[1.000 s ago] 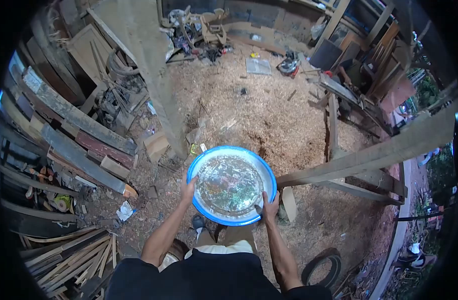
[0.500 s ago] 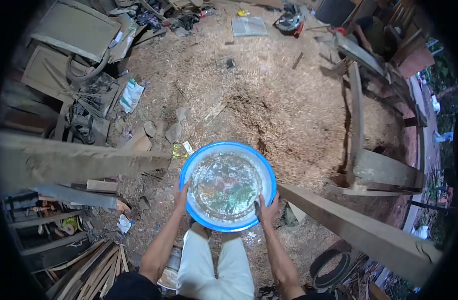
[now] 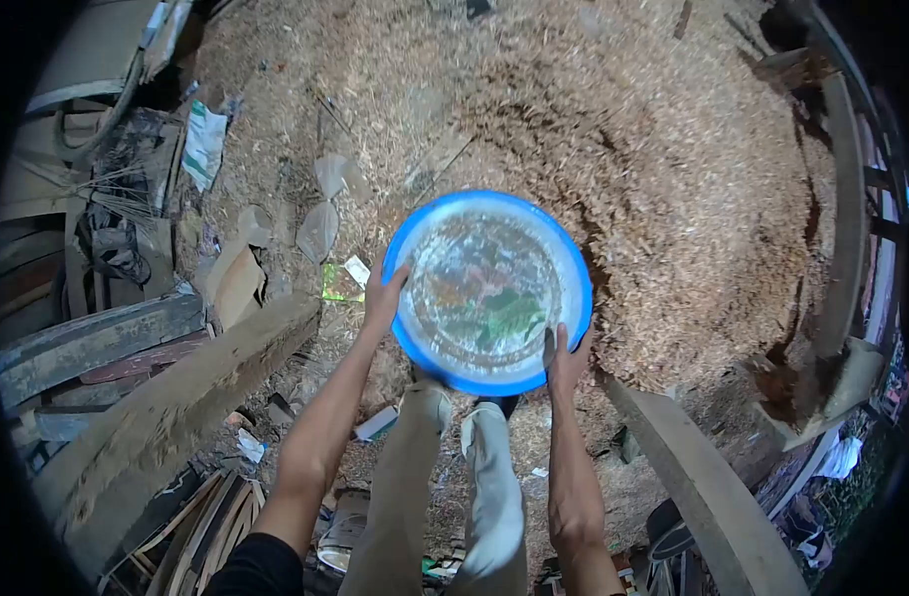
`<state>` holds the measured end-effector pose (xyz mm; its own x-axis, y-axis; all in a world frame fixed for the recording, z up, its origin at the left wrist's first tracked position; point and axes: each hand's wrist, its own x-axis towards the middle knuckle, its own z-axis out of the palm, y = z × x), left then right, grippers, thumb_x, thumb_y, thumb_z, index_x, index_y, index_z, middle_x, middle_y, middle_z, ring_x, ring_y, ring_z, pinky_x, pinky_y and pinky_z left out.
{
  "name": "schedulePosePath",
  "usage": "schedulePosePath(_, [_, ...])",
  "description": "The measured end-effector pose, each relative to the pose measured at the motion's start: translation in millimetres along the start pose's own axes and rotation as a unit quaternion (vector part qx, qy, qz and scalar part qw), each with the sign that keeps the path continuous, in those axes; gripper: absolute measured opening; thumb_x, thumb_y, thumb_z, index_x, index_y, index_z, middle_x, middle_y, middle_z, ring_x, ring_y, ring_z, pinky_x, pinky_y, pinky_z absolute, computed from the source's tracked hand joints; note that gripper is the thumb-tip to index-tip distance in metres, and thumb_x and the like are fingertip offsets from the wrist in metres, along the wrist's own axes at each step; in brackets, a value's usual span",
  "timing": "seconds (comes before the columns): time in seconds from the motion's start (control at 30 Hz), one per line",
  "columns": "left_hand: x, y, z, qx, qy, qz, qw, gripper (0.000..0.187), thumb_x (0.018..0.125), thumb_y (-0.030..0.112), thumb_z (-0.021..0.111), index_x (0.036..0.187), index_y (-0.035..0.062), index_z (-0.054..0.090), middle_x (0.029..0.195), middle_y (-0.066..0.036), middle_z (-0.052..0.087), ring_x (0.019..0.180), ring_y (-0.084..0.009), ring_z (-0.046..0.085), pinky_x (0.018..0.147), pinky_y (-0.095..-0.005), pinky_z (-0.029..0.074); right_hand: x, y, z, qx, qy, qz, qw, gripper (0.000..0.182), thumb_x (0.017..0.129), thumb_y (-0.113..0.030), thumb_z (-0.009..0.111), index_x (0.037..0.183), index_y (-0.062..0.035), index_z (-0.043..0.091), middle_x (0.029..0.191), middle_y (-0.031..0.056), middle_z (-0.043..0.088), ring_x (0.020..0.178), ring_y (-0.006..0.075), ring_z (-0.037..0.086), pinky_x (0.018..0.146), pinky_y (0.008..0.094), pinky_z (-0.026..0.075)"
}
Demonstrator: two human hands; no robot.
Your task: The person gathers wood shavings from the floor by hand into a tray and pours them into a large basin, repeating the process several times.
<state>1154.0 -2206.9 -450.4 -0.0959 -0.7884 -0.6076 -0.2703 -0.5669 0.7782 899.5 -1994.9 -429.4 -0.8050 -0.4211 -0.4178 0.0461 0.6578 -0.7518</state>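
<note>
A round basin (image 3: 489, 283) with a blue rim is held out in front of my legs, its whitish, stained inside facing up. My left hand (image 3: 385, 296) grips the rim on the left side, thumb over the edge. On the lower right of the rim, my right hand (image 3: 568, 360) has hold in the same way, fingers hidden beneath. Within the basin a green and reddish patch shows; whether it is print or contents I cannot tell. Below it are my pale trousers (image 3: 494, 497) and part of a dark shoe.
Wood shavings (image 3: 673, 228) cover the ground ahead and to the right. One thick beam (image 3: 186, 407) slants at the left, another (image 3: 713, 487) at the lower right. A wooden frame (image 3: 844, 219) stands far right. Scrap wood strips (image 3: 201, 536) lie lower left, a white-green bag (image 3: 204, 146) upper left.
The basin, in both my hands, has shifted up and right in view. The view has moved closer over the shavings, and my legs have changed stance, with the shoes further forward.
</note>
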Motion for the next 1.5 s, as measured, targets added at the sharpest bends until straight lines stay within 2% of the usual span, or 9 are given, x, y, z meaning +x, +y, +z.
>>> schedulePosePath(0.23, [83.6, -28.6, 24.4, -0.021, -0.022, -0.003, 1.000, 0.070, 0.091, 0.025, 0.068, 0.147, -0.0018, 0.035, 0.138, -0.018, 0.052, 0.122, -0.0249, 0.054, 0.105, -0.0346, 0.041, 58.9, 28.6, 57.8, 0.084, 0.011, 0.038, 0.996, 0.070, 0.094, -0.030, 0.066, 0.145, 0.0085, 0.035, 0.144, 0.0226, 0.045, 0.129, 0.0303, 0.047, 0.109, 0.0379, 0.033])
schedulePosePath(0.87, [249.7, 10.2, 64.4, 0.037, 0.040, 0.201, 0.978, 0.068, 0.094, 0.031, 0.064, 0.146, -0.0043, 0.038, 0.129, -0.015, 0.056, 0.108, -0.0190, 0.057, 0.091, -0.0297, 0.048, 220.8, 2.4, 154.9, 0.163, 0.061, -0.089, 0.981, 0.067, 0.086, -0.025, 0.076, 0.135, 0.0118, 0.047, 0.124, 0.0187, 0.061, 0.109, 0.0223, 0.058, 0.098, 0.0326, 0.043])
schedulePosePath(1.07, [326.0, 65.6, 87.3, 0.045, 0.014, 0.250, 0.967, 0.057, 0.094, 0.027, 0.061, 0.142, 0.0017, 0.043, 0.127, -0.014, 0.056, 0.107, -0.0201, 0.058, 0.091, -0.0324, 0.050, 338.7, -23.9, 187.6, -0.137, 0.246, -0.211, 0.936, 0.079, 0.075, -0.051, 0.080, 0.110, 0.0161, 0.058, 0.105, 0.0229, 0.065, 0.089, 0.0250, 0.061, 0.085, 0.0346, 0.047])
schedulePosePath(1.13, [354.8, 80.3, 82.8, 0.445, 0.135, 0.475, 0.747, 0.053, 0.074, 0.005, 0.070, 0.127, 0.0127, 0.063, 0.147, -0.030, 0.036, 0.134, -0.0469, 0.038, 0.113, -0.0467, 0.032, 343.5, -55.7, 182.5, 0.004, 0.124, -0.111, 0.986, 0.082, 0.070, -0.056, 0.081, 0.102, 0.0166, 0.059, 0.098, 0.0228, 0.064, 0.083, 0.0261, 0.058, 0.081, 0.0361, 0.046])
schedulePosePath(1.17, [356.3, 88.2, 82.6, 0.445, 0.139, 0.476, 0.746, 0.053, 0.074, 0.005, 0.070, 0.127, 0.0127, 0.063, 0.147, -0.030, 0.036, 0.134, -0.0469, 0.038, 0.113, -0.0467, 0.032, 338.7, -63.1, 182.1, 0.007, 0.123, -0.115, 0.986, 0.082, 0.070, -0.056, 0.081, 0.102, 0.0166, 0.059, 0.098, 0.0228, 0.064, 0.083, 0.0261, 0.058, 0.081, 0.0361, 0.046])
schedulePosePath(1.2, [347.7, 103.2, 89.2, 0.220, 0.053, 0.384, 0.895, 0.055, 0.083, 0.015, 0.068, 0.135, 0.0077, 0.052, 0.136, -0.022, 0.046, 0.119, -0.0335, 0.048, 0.100, -0.0401, 0.043, 332.9, -64.6, 181.5, 0.024, 0.130, -0.128, 0.983, 0.082, 0.071, -0.055, 0.080, 0.103, 0.0173, 0.058, 0.097, 0.0227, 0.063, 0.082, 0.0266, 0.058, 0.081, 0.0365, 0.046])
schedulePosePath(1.23, [341.9, 113.7, 91.5, -0.024, -0.041, 0.260, 0.964, 0.061, 0.091, 0.025, 0.065, 0.143, 0.0028, 0.041, 0.126, -0.014, 0.056, 0.105, -0.0202, 0.058, 0.086, -0.0336, 0.054, 329.6, -61.7, 181.1, 0.041, 0.137, -0.142, 0.980, 0.081, 0.073, -0.054, 0.079, 0.105, 0.0181, 0.058, 0.096, 0.0225, 0.062, 0.082, 0.0271, 0.057, 0.081, 0.0370, 0.046])
schedulePosePath(1.4, [275.6, 99.7, 88.0, -0.036, 0.008, 0.227, 0.973, 0.056, 0.089, 0.027, 0.069, 0.133, -0.0008, 0.050, 0.115, -0.012, 0.061, 0.093, -0.0171, 0.060, 0.072, -0.0285, 0.053, 282.0, -54.8, 159.1, -0.040, 0.203, -0.150, 0.967, 0.084, 0.076, -0.046, 0.081, 0.121, 0.0203, 0.052, 0.119, 0.0258, 0.060, 0.109, 0.0282, 0.056, 0.098, 0.0367, 0.042])
schedulePosePath(1.5, [249.4, 78.4, 74.2, 0.010, 0.014, 0.215, 0.976, 0.060, 0.090, 0.028, 0.068, 0.137, -0.0024, 0.046, 0.118, -0.013, 0.061, 0.096, -0.0179, 0.060, 0.076, -0.0292, 0.052, 255.4, -55.0, 138.3, 0.032, 0.109, -0.136, 0.984, 0.096, 0.077, -0.041, 0.081, 0.137, 0.0194, 0.037, 0.143, 0.0334, 0.042, 0.135, 0.0370, 0.042, 0.112, 0.0398, 0.034])
